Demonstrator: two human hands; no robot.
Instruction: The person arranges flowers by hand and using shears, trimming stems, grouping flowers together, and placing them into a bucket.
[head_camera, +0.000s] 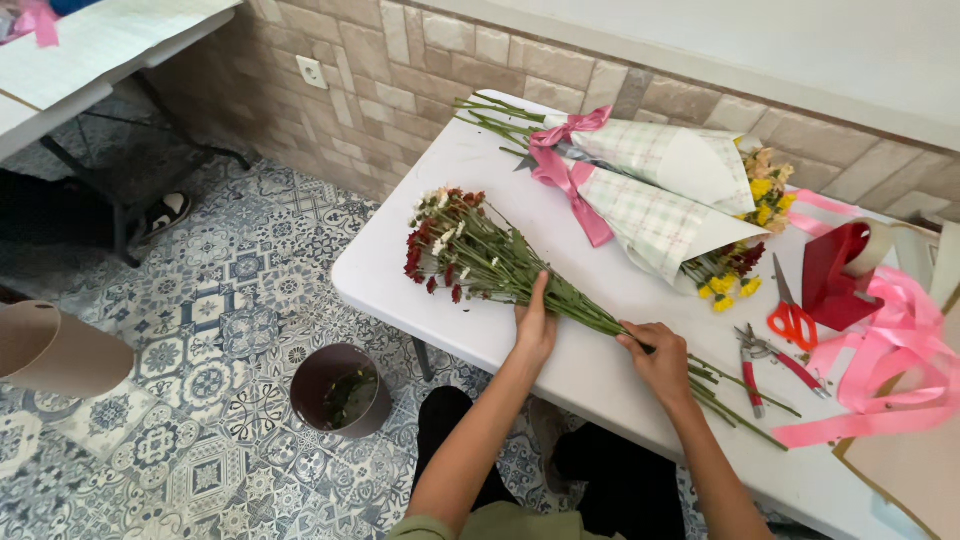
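Left hand (536, 322): laid flat, fingers open, pressing the stems of the loose bunch of flowers (470, 250) near the front edge of the white table (400, 270).
Right hand (660, 355): closed round the same stems further down, where they thin out toward the cut ends.
Flowers: dark red and white heads point at the table's left corner; the stems run slantwise to the right, their ends beside the pruning shears (765, 360).
Finished work: two wrapped bouquets (660, 190) with pink bows lie along the back edge, near the wall.
Tools: orange scissors (792, 318) and a heap of pink ribbon (890, 350) sit at the right end.
Floor: a bucket (338, 388) stands below the front edge.
Risk: the flower heads lie near the left corner, so a push could slide them over; a tight grip could snap the thin stems.
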